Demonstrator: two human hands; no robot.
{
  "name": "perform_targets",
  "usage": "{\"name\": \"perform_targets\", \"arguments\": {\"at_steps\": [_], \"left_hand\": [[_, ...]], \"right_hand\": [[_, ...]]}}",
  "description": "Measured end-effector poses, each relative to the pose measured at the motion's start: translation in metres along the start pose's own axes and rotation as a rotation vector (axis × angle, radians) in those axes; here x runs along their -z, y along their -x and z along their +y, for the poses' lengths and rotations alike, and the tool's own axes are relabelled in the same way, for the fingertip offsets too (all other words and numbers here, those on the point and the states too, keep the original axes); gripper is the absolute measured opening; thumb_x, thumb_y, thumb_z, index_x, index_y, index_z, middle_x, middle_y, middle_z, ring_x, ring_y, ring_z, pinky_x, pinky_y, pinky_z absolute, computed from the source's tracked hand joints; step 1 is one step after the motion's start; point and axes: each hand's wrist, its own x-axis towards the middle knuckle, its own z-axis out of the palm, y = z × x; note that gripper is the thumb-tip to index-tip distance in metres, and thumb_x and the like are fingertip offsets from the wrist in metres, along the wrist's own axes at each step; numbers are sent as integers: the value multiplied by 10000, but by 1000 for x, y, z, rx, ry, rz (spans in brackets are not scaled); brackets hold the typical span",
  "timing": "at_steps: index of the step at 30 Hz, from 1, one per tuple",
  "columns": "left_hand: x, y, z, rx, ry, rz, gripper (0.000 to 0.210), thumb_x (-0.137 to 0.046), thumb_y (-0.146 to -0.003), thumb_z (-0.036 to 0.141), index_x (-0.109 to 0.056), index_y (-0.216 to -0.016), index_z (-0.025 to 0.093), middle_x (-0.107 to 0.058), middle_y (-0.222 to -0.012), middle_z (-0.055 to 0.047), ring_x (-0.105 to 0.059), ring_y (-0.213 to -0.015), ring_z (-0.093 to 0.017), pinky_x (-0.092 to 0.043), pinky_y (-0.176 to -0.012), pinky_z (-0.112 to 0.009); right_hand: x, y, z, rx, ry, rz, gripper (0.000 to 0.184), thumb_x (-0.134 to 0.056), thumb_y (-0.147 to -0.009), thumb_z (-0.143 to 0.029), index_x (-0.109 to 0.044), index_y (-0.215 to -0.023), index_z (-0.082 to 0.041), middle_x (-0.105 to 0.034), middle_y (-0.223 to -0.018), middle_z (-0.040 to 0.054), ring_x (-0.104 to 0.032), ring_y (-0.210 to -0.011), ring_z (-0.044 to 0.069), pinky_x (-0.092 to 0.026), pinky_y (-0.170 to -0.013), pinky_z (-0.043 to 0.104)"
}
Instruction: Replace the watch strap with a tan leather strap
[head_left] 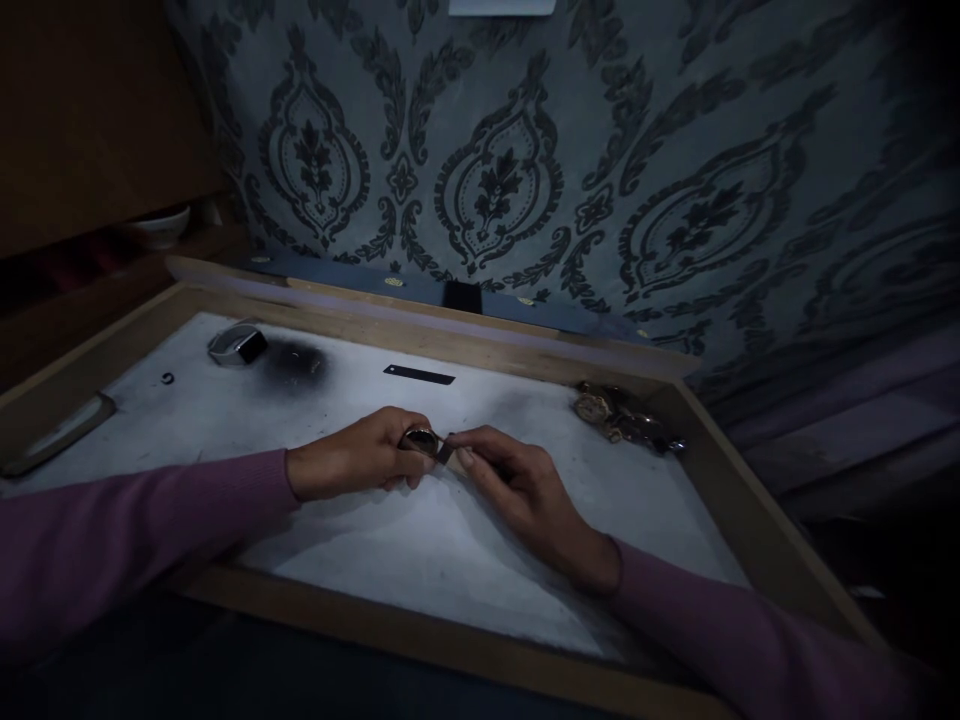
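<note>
My left hand [364,455] is closed around a round wristwatch [418,440] with a dark face and a shiny rim, held above the white board. Right beside the watch's edge, my right hand [529,490] pinches a small dark flat piece [445,452] between thumb and fingers. Whether this piece is a blade or part of a strap, I cannot tell. It appears to meet the side of the watch. A flat black strip [418,375] with a small hole at one end, like a cutter blade, lies beyond my hands.
A raised wooden frame [780,510] surrounds the white surface. At the back left lies a smartwatch [244,345], with a small dark ring [167,378] near it. Several watches [594,405] are heaped in the right corner. A pale oblong object [64,430] rests at the left edge.
</note>
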Motion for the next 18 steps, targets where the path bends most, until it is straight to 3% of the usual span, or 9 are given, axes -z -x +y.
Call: {"name": "perform_targets", "arguments": {"at_steps": [8, 18], "left_hand": [[0, -1, 0, 19, 93, -2, 195, -625, -735, 319, -513, -763, 163, -524, -580, 51, -377, -448, -58, -246, -431, -211], [0, -1, -3, -2, 134, -44, 208, -628, -778, 341, -524, -782, 160, -510, -566, 58, -364, -438, -54, -233, -426, -205]], "right_hand": [[1, 3, 0, -134, -21, -56, 119, -470, -964, -292, -508, -1013, -190, -517, -628, -39, -417, -549, 119, -322, -518, 248], [4, 2, -4, -118, -23, -106, 99, -450, -965, -287, -424, -907, -212, -446, -630, -57, -366, -562, 113, -303, -533, 252]]}}
